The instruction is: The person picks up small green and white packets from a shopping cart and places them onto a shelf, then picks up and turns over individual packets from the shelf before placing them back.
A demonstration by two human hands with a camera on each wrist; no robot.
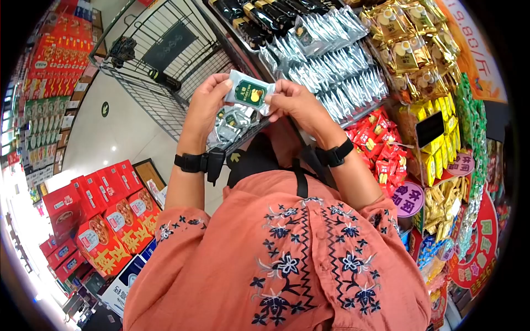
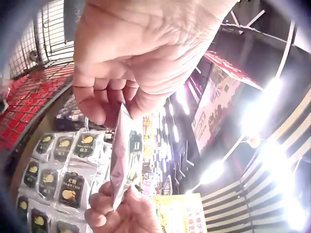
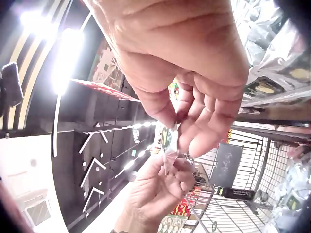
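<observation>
One silver packet, green label facing up, spans the gap between both hands. Left hand: thumb and curled fingers closed to packet thickness, pinching one end. Right hand: same pinch, opposite end. Wire cart: beyond the left hand. Silver packet rows: beyond the right.

Free air over the shopping cart — rows of silver packets near the right hand.
</observation>
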